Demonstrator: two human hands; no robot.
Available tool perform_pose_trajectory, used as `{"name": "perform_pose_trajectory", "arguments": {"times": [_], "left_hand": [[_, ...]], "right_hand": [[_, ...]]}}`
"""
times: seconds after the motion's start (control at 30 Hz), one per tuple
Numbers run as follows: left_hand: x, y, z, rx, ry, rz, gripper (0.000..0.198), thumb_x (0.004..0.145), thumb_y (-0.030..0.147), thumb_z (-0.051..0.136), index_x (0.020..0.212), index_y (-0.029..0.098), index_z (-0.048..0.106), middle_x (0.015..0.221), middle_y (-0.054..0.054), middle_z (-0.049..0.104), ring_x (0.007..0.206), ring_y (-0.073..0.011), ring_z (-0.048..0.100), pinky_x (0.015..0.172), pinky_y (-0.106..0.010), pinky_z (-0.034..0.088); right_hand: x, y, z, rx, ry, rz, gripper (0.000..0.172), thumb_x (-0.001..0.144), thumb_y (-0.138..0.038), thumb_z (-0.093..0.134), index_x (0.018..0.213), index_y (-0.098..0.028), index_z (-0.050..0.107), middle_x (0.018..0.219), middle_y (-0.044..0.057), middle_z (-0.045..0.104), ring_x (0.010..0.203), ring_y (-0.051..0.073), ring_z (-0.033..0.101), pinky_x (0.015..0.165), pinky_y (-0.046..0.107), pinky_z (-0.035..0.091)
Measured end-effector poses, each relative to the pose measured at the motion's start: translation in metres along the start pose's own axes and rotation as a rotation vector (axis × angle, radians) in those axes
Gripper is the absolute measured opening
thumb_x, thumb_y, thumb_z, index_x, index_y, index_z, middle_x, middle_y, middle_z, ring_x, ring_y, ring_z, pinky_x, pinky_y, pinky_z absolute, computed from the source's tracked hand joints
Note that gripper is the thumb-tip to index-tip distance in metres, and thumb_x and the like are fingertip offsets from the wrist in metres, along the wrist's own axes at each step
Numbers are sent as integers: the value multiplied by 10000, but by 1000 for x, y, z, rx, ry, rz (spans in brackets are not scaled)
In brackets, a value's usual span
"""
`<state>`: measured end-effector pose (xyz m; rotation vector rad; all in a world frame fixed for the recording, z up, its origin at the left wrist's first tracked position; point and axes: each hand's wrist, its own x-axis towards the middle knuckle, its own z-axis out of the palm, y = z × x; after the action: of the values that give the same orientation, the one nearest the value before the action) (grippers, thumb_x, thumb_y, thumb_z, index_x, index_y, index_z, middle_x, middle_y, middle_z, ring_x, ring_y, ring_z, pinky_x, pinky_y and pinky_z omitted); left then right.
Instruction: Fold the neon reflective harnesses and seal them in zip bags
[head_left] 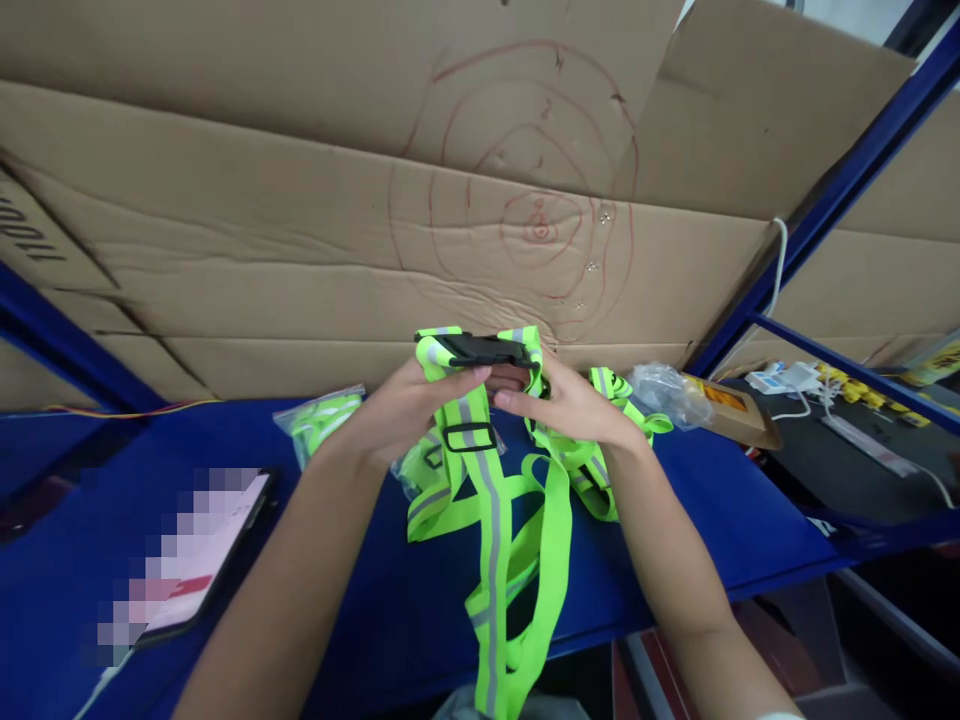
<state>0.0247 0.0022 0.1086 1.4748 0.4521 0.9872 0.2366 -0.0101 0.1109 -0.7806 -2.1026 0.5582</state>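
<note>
At the middle of our view, just in front of the cardboard, we hold up a lime-yellow reflective harness (491, 520) with a grey stripe along its webbing. Its black buckle (487, 350) is uppermost, and we take that as the centre of the dial. At 6 o'clock from it, a black slider (471, 427) is threaded on the webbing, and loops trail down past the near edge of the blue surface (697, 520).

At 8 o'clock, close by, our left hand (397, 410) has a narrow grip around the webbing, its thumb lying along the buckle's lower side. At 4 o'clock our right hand (574, 400) also has a narrow grip, fingers curled behind the webbing and thumb pointing left.

Beyond our right wrist, between 4 and 5 o'clock, more lime webbing (600, 480) lies bunched; we cannot tell whether it belongs to the same piece. Toward 9 o'clock is a clear bag of lime strap (322, 415), and farther out at 8 o'clock a lit-screen device (199, 560), partly pixelated.

Near 3 o'clock sit a crumpled clear plastic bag (671, 395) and, touching it, a cardboard box (739, 415); well past them lies a white power strip (866, 445). Toward 1 o'clock, rough red rings (540, 230) are drawn on the cardboard wall (300, 220). A blue metal post (840, 190) slants at 2 o'clock.
</note>
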Motion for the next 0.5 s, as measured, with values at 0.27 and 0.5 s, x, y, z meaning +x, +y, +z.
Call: {"name": "perform_pose_trajectory", "arguments": {"times": [0.27,0.5], "left_hand": [[2,4,-3,-82,60,-50,317,918,421,715,1056,141,770,1011,-112,772,930,-223,727,869,-317,579],[0,18,-9,245,3,-40,309,876,455,743,886,146,749,846,-67,715,762,-180,652,708,-272,517]], "right_hand": [[3,14,-2,141,135,189,812,816,-605,764,1475,-210,503,1555,125,502,1469,281,435,1213,455,375],[0,22,-18,405,83,319,450,853,-592,741,1125,-233,744,1043,35,738,985,178,651,887,313,529]]}}
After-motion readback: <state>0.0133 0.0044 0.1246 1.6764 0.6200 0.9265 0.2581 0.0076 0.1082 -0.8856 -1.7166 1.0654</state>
